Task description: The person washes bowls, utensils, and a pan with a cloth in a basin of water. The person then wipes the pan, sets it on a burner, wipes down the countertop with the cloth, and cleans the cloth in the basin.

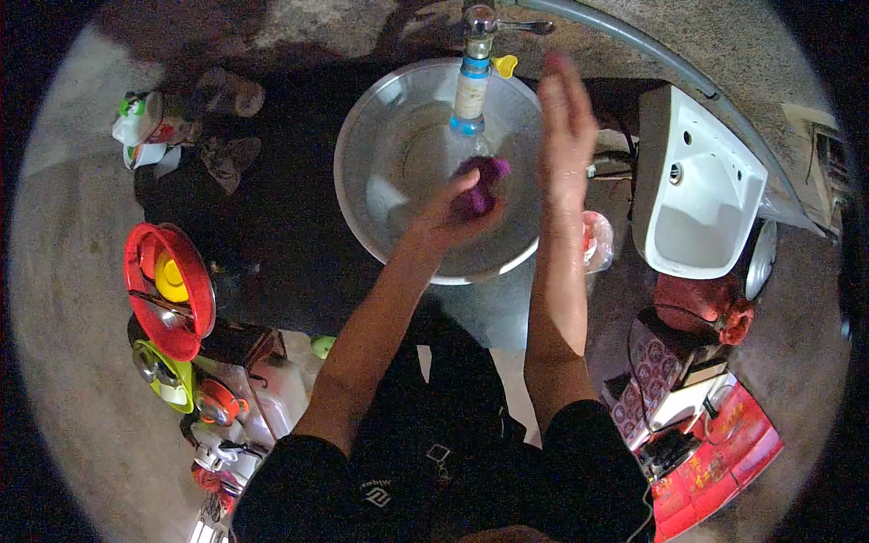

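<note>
My left hand [451, 220] is closed around a soft-looking purple item [478, 193], held over a wide metal basin [380, 251]. What the item is, I cannot tell for sure. Directly above it hangs the blue-and-white filter nozzle [470, 95] of a metal tap [481, 27], and water seems to run from it. Wet and slightly blurred, my right hand [567, 136] is raised over the basin's right rim. Its fingers point up toward the tap lever [526, 26], apart from it, and nothing is in its grasp.
A white ceramic sink [703, 237] stands at the right, with a grey hose [631, 41] curving above it. Leftward are a red basin [142, 312] holding a yellow bowl [171, 277] and a green basin [178, 383]. Red boxes [733, 455] lie at lower right.
</note>
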{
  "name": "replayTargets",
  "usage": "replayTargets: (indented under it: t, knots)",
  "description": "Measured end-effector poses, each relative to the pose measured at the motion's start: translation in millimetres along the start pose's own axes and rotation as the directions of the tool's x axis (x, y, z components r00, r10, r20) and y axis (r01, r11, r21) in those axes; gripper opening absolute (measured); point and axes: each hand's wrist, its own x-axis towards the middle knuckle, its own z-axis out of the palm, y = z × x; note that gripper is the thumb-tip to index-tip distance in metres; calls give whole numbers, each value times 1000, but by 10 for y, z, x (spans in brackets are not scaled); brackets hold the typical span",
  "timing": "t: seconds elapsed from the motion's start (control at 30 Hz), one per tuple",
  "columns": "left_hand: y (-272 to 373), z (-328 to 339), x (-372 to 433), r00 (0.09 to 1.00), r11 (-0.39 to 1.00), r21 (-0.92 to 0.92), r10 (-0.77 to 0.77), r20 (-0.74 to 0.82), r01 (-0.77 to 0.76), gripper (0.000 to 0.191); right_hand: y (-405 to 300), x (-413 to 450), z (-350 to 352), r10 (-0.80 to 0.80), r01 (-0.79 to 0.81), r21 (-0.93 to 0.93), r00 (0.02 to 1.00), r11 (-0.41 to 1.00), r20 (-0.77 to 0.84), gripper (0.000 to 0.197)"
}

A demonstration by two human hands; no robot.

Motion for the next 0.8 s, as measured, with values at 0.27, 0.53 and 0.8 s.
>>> replayTargets:
  t: [0.27,0.53,0.8]
  knots:
    - [-11,-154,160,990,855,-500,110,-83,-137,14,-612,-195,121,-99,83,164,991,983,89,55]
    - [-51,127,-385,935,612,-764,107,337,205,23,403,-656,56,411,-224,799,911,558,-31,36]
    - [-336,639,-415,944,518,-852,237,231,78,36,982,-1404,116,507,-587,616,798,525,328,35]
